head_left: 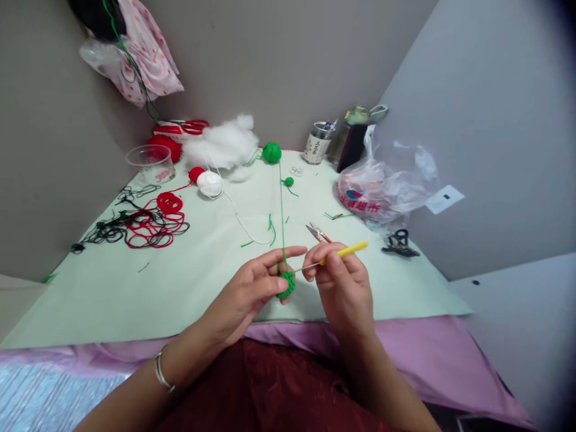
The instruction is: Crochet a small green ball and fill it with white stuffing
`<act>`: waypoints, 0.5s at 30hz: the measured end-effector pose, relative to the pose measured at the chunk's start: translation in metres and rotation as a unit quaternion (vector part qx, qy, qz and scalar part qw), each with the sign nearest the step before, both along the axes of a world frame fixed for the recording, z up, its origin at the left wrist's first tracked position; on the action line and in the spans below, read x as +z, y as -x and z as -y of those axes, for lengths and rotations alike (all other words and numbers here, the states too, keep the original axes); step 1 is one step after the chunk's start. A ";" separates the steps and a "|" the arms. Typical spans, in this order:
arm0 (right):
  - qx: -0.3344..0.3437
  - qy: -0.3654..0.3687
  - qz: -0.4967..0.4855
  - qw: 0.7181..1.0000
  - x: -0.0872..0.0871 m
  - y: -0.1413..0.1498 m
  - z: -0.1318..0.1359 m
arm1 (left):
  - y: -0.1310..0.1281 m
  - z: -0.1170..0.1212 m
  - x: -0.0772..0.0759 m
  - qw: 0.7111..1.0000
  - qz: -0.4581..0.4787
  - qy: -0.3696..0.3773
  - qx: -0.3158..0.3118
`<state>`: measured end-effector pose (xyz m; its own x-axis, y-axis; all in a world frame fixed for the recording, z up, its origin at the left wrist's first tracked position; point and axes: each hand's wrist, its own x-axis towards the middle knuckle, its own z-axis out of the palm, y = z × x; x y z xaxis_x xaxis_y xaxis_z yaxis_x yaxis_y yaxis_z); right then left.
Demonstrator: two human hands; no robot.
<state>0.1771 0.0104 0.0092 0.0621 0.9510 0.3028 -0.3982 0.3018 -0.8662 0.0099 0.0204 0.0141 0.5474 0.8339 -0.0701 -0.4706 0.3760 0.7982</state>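
Observation:
A small green crochet piece (285, 285) is pinched between the thumb and fingers of my left hand (254, 285). Green yarn (282, 210) runs from a green yarn ball (272, 152) at the back down over my left index finger to the piece. My right hand (344, 282) grips a crochet hook (351, 249) by its yellow handle. The hook's thin metal shaft points left, and its tip meets the edge of the green piece; whether it passes through a stitch is too small to tell. Thread snips (318, 232) lie just beyond my right fingers.
Tangled black and red yarn (155, 223) lies at left, near a clear plastic cup (155, 163). White stuffing (220, 145) and a white yarn ball (209, 183) sit behind. A pen can (317, 144), a plastic bag (382, 186) and a black clip (400, 243) stand or lie at right.

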 end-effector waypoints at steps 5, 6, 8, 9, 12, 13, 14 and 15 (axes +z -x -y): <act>0.036 0.039 -0.029 0.998 0.002 -0.001 -0.002 | 0.001 0.000 -0.002 1.000 -0.002 -0.010 0.016; 0.020 0.023 -0.007 1.000 0.000 0.000 -0.001 | 0.000 0.001 -0.003 0.998 -0.034 -0.032 0.041; -0.037 -0.029 0.075 0.996 -0.004 0.004 0.002 | -0.003 0.004 -0.004 0.989 -0.095 -0.081 0.082; -0.069 -0.057 0.119 0.989 -0.006 0.005 0.004 | -0.004 0.006 -0.004 0.984 -0.115 -0.098 0.094; -0.111 -0.097 0.169 0.974 -0.012 0.006 0.005 | -0.005 0.008 -0.003 0.979 -0.139 -0.112 0.102; -0.106 -0.093 0.158 0.977 -0.013 0.005 0.004 | -0.005 0.008 -0.003 0.979 -0.138 -0.108 0.100; -0.094 -0.084 0.139 0.982 -0.013 0.005 0.003 | -0.004 0.008 -0.003 0.981 -0.133 -0.104 0.100; -0.081 -0.070 0.118 0.987 -0.013 0.004 0.001 | -0.004 0.007 -0.003 0.982 -0.125 -0.098 0.101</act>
